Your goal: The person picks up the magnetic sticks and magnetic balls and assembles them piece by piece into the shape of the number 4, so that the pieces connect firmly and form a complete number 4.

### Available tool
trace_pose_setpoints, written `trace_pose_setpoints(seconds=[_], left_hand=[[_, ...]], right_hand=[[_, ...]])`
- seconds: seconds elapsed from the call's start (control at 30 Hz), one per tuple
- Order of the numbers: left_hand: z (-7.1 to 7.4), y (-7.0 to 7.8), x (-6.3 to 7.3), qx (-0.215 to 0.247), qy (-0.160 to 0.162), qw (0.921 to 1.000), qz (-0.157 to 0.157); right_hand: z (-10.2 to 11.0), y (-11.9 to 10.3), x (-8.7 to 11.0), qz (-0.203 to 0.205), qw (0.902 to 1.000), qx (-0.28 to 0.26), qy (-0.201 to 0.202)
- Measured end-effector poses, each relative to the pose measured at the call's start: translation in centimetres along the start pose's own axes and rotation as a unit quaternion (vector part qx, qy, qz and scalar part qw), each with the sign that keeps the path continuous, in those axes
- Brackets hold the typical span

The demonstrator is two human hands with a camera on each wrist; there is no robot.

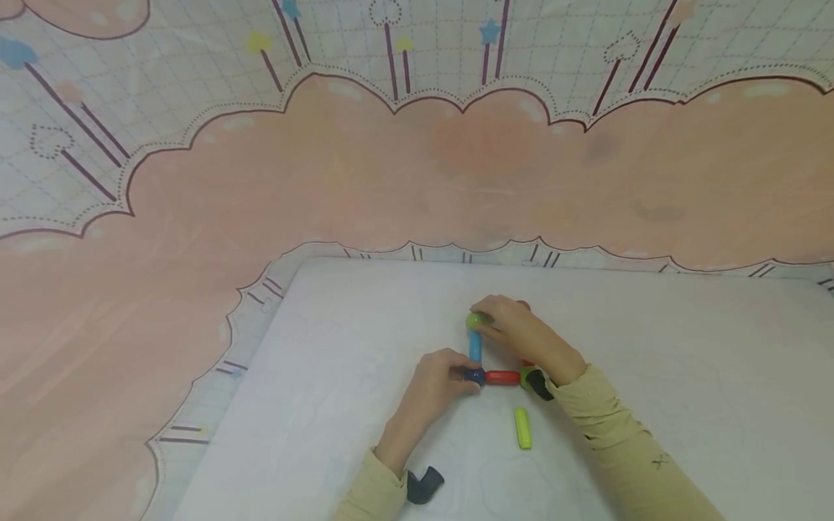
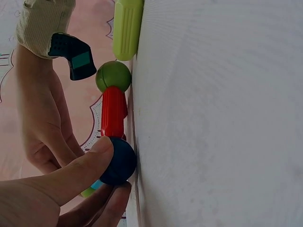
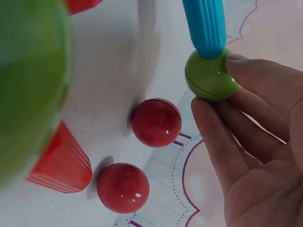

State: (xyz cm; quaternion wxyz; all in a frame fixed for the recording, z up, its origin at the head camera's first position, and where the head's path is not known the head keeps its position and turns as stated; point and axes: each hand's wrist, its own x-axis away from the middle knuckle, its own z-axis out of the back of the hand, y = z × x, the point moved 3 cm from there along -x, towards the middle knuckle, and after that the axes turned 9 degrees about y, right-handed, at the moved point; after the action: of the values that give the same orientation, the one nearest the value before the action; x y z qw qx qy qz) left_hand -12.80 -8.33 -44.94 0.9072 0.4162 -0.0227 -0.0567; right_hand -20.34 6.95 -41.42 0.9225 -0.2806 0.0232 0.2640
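Note:
My left hand [image 1: 435, 378] pinches a dark blue ball [image 2: 120, 161] between thumb and fingers. From that ball a red rod [image 1: 503, 378] runs right to a green ball [image 2: 113, 76], and a light blue rod [image 1: 476, 347] reaches away from me. At the blue rod's far end sits a lighter green ball [image 3: 211, 78], which my right hand [image 1: 521, 329] holds by thumb and fingertips. Another red rod [image 3: 65, 163] extends from near the large green ball in the right wrist view; my right arm mostly hides it in the head view.
Two red balls [image 3: 156, 123] [image 3: 123, 188] lie on the white table [image 1: 339, 347] beyond the built pieces. A yellow-green rod [image 1: 523, 428] lies nearer me. Dark wrist mounts [image 1: 425, 485] stick out from both sleeves. A patterned cloth [image 1: 391, 174] hangs behind the table.

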Motion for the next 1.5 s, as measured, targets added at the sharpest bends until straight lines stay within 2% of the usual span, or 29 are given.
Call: trace_pose_setpoints(seconds=[0.3, 0.67, 1.23, 1.5], left_hand=[[0.11, 0.16, 0.07, 0.008, -0.004, 0.9999, 0.013], [0.06, 0.07, -0.18, 0.002, -0.003, 1.0000, 0.006], [-0.03, -0.22, -0.39, 0.016, -0.020, 0.9997, 0.001], [0.06, -0.19, -0.54, 0.003, -0.030, 0.9996, -0.003]], right_hand=[[-0.26, 0.13, -0.18, -0.004, 0.9998, -0.013, -0.016], [-0.52, 0.32, -0.10, 0.010, 0.9996, -0.014, -0.023], [-0.79, -0.12, -0.21, 0.042, 0.9987, -0.017, -0.024], [-0.79, -0.51, -0.25, 0.062, 0.9977, -0.024, -0.015]])
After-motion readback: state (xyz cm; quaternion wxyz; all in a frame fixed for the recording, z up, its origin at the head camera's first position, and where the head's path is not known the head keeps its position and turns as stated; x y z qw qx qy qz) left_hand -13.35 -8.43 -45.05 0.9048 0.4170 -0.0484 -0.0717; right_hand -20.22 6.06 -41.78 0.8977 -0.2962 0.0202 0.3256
